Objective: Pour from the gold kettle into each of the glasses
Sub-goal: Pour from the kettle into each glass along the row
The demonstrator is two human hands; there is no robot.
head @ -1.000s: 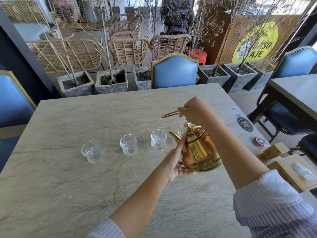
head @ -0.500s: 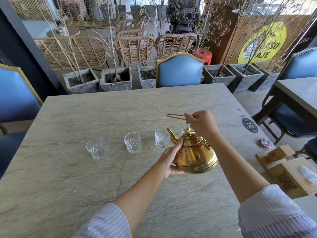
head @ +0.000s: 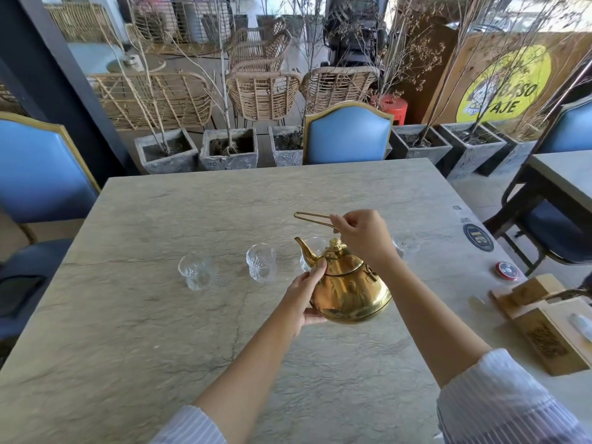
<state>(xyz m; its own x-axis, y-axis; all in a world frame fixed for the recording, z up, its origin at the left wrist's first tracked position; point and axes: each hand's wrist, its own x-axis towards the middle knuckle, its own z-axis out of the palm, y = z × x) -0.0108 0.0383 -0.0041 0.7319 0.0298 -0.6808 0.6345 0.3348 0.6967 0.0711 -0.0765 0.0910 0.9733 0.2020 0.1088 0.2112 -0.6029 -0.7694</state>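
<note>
The gold kettle [head: 350, 291] hangs just above the stone table [head: 160, 315], near upright, spout pointing far-left. My right hand [head: 362, 233] grips its thin wire handle from above. My left hand [head: 304, 291] cups the kettle's left side and underside. Clear cut glasses stand in a row: one at the left [head: 196, 272], one in the middle [head: 261, 262], a third [head: 309, 251] partly hidden behind the spout. A fourth glass [head: 407, 245] shows past my right wrist. I cannot tell how full they are.
A round red-rimmed tin [head: 506, 270] and a dark round sticker [head: 478, 237] lie at the table's right. Wooden boxes [head: 544, 325] sit at the right edge. Blue chairs stand at the far side [head: 347, 134] and the left [head: 38, 171]. Another table [head: 563, 174] is to the right.
The kettle has come back from tilted to near upright and dropped lower, closer to me. My right hand has lowered with the handle; my left hand still supports the body.
</note>
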